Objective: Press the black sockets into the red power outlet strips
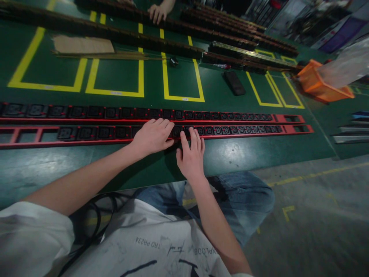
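Two long red rails with black socket modules lie side by side on the green bench: a far rail (pixel 282 118) and a near rail (pixel 291 129). My left hand (pixel 152 135) rests palm down on the near rail, its fingers curled over the sockets near the middle. My right hand (pixel 190 154) sits just to its right, its fingertips pressing on a black socket module (pixel 184 132) in the near rail. The near rail's left end shows empty openings (pixel 27 135).
Yellow-taped rectangles (pixel 181 98) mark the bench. Dark rails (pixel 161 44) are stacked at the back, where another person's hand (pixel 157 12) rests. A black flat object (pixel 234 82), an orange bin (pixel 319 82) and a cardboard piece (pixel 82 45) lie beyond.
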The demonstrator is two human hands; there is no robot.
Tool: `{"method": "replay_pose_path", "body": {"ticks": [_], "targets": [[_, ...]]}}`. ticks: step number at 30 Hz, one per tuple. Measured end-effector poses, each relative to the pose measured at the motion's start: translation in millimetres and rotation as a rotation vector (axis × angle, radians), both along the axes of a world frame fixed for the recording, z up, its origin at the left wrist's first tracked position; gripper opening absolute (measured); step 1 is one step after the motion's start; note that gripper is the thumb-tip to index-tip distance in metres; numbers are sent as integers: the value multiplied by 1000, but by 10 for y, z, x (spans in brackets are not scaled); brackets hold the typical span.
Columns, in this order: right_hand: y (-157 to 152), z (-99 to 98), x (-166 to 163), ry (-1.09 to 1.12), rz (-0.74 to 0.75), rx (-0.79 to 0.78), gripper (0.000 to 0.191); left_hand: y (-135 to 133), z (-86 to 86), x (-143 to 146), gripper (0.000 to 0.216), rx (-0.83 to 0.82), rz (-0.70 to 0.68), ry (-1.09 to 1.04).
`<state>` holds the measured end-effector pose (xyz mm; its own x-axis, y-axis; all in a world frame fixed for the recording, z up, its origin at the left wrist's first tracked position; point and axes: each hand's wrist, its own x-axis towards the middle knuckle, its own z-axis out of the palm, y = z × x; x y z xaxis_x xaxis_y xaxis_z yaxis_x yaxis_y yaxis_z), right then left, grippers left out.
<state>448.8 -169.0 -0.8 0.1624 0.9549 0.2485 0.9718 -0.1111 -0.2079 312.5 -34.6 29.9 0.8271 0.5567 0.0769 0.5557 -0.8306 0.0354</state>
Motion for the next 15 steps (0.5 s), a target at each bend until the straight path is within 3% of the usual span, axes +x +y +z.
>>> {"method": "replay_pose_path", "body": {"ticks": [15], "targets": [[6,1,-4,31,29,-16,64,-5,6,-11,41,-5,4,-4]]}}
